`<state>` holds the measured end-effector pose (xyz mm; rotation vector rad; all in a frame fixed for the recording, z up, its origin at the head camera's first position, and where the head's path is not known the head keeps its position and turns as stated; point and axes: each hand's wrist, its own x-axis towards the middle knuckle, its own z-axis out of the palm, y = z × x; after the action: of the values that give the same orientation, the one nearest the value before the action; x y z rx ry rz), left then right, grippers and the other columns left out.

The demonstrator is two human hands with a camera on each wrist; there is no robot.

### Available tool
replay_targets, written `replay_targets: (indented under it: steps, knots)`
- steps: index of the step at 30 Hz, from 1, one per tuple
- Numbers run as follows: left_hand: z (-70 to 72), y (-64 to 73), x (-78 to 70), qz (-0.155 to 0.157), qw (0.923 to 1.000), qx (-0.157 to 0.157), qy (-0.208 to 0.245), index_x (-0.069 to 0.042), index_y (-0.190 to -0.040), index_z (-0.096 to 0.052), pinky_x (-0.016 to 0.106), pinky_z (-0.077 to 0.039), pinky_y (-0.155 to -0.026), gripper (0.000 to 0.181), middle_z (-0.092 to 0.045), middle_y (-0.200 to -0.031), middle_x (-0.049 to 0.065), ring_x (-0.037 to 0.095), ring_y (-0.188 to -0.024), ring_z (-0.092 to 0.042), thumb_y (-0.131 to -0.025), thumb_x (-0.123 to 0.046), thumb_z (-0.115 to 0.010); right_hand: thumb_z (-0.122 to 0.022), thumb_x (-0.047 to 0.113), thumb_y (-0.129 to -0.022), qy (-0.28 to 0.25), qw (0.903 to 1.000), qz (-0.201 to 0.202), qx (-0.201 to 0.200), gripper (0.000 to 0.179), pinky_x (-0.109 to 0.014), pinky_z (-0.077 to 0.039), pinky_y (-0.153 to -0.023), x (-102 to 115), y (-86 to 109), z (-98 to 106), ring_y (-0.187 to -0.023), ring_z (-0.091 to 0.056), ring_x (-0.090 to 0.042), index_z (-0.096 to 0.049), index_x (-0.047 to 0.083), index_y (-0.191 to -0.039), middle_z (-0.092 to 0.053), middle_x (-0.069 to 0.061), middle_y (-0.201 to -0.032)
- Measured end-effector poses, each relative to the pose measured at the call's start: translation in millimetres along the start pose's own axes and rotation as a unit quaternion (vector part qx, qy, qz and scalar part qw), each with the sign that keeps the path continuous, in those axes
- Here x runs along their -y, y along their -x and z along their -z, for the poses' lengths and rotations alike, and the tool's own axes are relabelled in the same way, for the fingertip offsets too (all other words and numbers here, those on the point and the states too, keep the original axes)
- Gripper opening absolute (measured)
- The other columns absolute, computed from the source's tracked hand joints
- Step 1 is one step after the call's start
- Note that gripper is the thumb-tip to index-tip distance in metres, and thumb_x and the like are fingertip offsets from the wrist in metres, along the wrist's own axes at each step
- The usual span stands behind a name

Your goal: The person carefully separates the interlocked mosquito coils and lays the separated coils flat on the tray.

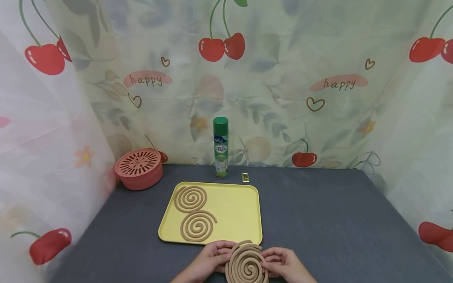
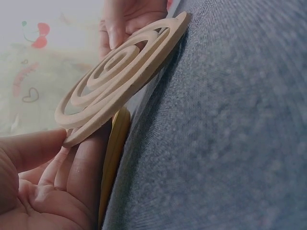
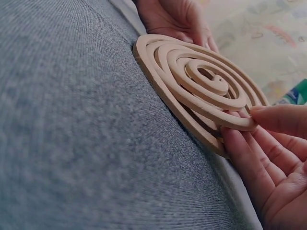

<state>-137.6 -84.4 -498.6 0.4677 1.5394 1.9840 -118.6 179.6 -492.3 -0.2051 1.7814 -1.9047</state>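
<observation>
A pair of nested brown mosquito coils (image 1: 247, 265) is held just in front of the tray, overlapping its near edge in the head view. My left hand (image 1: 216, 257) pinches the left rim, thumb on top and fingers underneath, as the left wrist view shows. At the right side, my right hand (image 3: 276, 158) grips the outer end of one coil between thumb and fingers. Two single mosquito coils, an upper one (image 1: 191, 199) and a lower one (image 1: 198, 226), lie flat on the left half of the yellow tray (image 1: 237, 212).
A round red coil holder with a slotted lid (image 1: 139, 169) sits at the table's back left. Behind the tray stands a green spray can (image 1: 221, 147), with a small gold-coloured piece (image 1: 245, 177) beside it. Patterned curtain (image 1: 269, 98) encloses the dark table (image 1: 318, 220).
</observation>
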Motion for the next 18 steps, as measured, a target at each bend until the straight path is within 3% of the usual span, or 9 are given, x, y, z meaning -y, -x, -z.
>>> replay_targets:
  steps: [6, 11, 14, 18]
  knots:
    - [0.5, -0.1, 0.8, -0.001, 1.0, 0.001, 0.004, 0.015, -0.129, -0.042, 0.023, -0.056, -0.07, 0.042, -0.066, -0.112, 0.014, 0.01, -0.09, -0.066, -0.094, -0.007, -0.051, -0.062, 0.015, -0.089, -0.01, 0.9999, -0.002, 0.005, 0.032, -0.024, -0.056, -0.069, 0, 0.5, 1, -0.081, -0.066, -0.009, -0.058, -0.006, -0.113, -0.068, 0.001, -0.089]
    - [0.8, -0.3, -0.9, -0.012, 0.9999, 0.006, 0.01, 0.015, -0.13, -0.04, 0.023, -0.056, -0.071, 0.044, -0.067, -0.11, 0.006, 0.008, -0.09, -0.065, -0.094, -0.008, -0.052, -0.059, 0.013, -0.091, -0.066, 0.9976, -0.009, 0.019, 0.023, -0.024, -0.056, -0.071, 2, 1.7, 8, -0.083, -0.067, -0.007, -0.061, 0.003, -0.111, -0.069, 0.003, -0.09]
    - [1.4, -0.1, -3.8, -0.01, 0.9998, -0.003, 0.017, 0.014, -0.13, -0.04, 0.023, -0.056, -0.071, 0.044, -0.068, -0.107, 0.005, 0.007, -0.089, -0.066, -0.094, -0.009, -0.052, -0.057, 0.01, -0.092, -0.093, 0.9953, 0.004, 0.027, 0.019, -0.025, -0.056, -0.074, 5, 2.8, 12, -0.087, -0.067, -0.007, -0.062, 0.006, -0.11, -0.069, 0.003, -0.094]
    - [2.1, 0.3, -7.3, -0.004, 0.9995, -0.026, 0.018, 0.012, -0.129, -0.041, 0.025, -0.056, -0.071, 0.042, -0.068, -0.107, 0.009, 0.008, -0.086, -0.067, -0.094, -0.008, -0.052, -0.057, 0.01, -0.092, -0.092, 0.9956, 0.008, 0.015, 0.021, -0.026, -0.056, -0.076, 10, 4.3, 15, -0.09, -0.066, -0.008, -0.061, 0.005, -0.112, -0.07, 0.002, -0.097]
